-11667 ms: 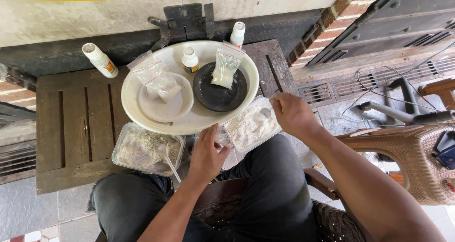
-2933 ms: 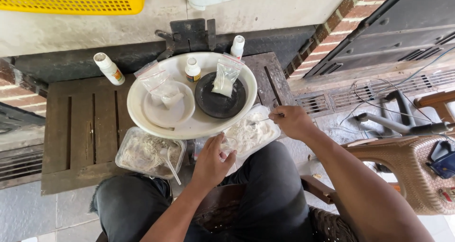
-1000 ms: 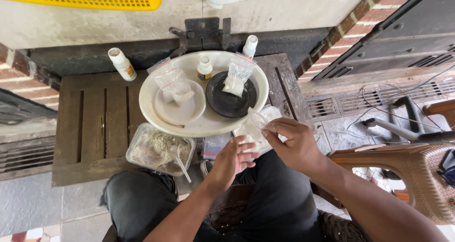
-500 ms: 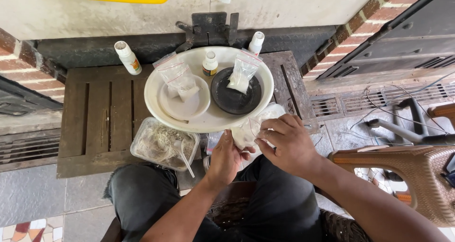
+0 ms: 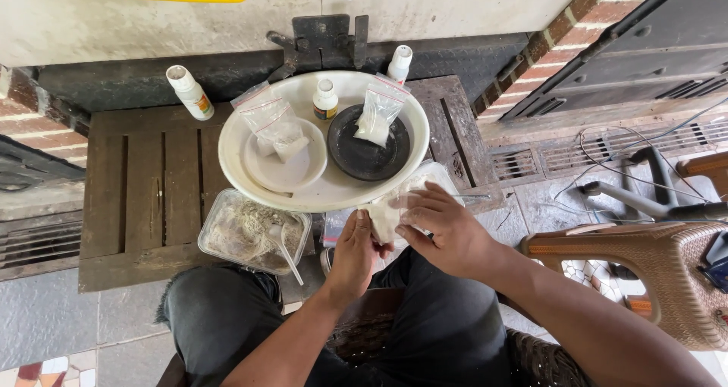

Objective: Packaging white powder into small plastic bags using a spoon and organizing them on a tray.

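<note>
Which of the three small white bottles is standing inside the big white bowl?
The short bottle between the two bags; the other two stand outside the bowl on the wood.

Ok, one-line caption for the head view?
Both hands, left hand and right hand, grip a small clear bag of pale powder beside a white basin.

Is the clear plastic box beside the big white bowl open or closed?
Open. The clear plastic box has no lid on it, and a white spoon lies in the pale powder inside.

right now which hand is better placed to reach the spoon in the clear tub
Left. The left hand sits beside the clear tub and its spoon; the right hand is farther over, on the small bag.
</note>
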